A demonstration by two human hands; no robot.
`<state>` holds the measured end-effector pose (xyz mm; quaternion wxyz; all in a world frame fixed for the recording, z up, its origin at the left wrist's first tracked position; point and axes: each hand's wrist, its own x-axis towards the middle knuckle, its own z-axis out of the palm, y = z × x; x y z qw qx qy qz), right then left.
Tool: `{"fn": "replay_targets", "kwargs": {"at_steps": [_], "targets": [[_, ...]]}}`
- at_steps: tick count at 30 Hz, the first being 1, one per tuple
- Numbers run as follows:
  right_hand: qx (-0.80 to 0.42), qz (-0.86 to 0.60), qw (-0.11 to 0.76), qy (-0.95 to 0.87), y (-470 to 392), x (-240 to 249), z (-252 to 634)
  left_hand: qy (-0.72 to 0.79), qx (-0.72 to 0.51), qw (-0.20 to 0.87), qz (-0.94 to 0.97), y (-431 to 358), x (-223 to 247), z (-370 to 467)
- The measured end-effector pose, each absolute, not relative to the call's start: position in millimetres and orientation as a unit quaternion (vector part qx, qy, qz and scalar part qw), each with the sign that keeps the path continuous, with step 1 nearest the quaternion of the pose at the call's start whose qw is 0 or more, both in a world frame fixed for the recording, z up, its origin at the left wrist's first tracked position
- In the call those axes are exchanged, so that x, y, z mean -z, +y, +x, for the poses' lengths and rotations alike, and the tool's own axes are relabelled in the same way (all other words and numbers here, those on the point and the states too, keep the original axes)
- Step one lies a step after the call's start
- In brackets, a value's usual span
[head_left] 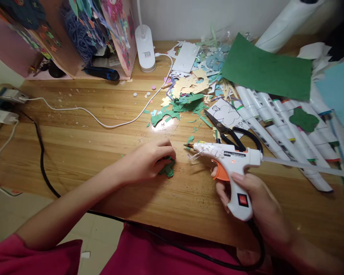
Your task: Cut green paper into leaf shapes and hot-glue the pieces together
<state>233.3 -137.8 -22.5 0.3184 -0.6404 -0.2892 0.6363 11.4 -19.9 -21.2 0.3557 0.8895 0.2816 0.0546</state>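
Note:
My left hand [150,158] rests on the wooden table, fingers closed on a small green paper cutout [168,169] with rounded lobes; part of it is hidden under the fingers. In my right hand [256,194] is a white hot glue gun [229,156], gripped by its handle with fingers near the orange trigger. Its metal nozzle points left toward the cutout, with a gap between them. A clear glue stick [298,165] sticks out of its back, and thin strands of glue hang below the nozzle. A small light glows on the gun's body.
Black-handled scissors [226,128] lie just behind the glue gun, on a drawn paper template [225,113]. Paper scraps [189,86] heap at the back. White markers [275,118] and a green sheet [269,68] lie right. A black cord [41,149] and white cable [103,124] cross the left side.

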Motion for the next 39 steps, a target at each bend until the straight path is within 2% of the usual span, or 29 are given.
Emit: {"fn": "replay_targets", "kwargs": {"at_steps": [13,20,25,28,33,39], "targets": [[-0.644,-0.635,0.303,-0.301,-138.5,24.4,235.7,0.281,-0.073,0.358,0.888,-22.5,24.3,11.1],[-0.642,-0.636,0.316,-0.289,-139.0,23.6,233.0,0.363,-0.112,0.422,0.823,-34.1,20.1,5.7],[-0.651,-0.633,0.315,-0.275,-137.8,19.5,230.8,0.463,-0.164,0.358,0.794,-64.5,25.1,9.7],[-0.655,-0.634,0.304,-0.277,-137.2,21.2,232.3,0.522,-0.202,0.286,0.777,-82.7,30.2,23.7],[-0.646,-0.64,0.3,-0.289,-135.8,25.2,235.0,0.581,-0.185,0.167,0.775,-94.0,33.9,48.2],[-0.651,-0.635,0.298,-0.291,-136.4,21.6,234.0,0.6,-0.158,0.138,0.772,-94.8,36.0,54.1]]}}
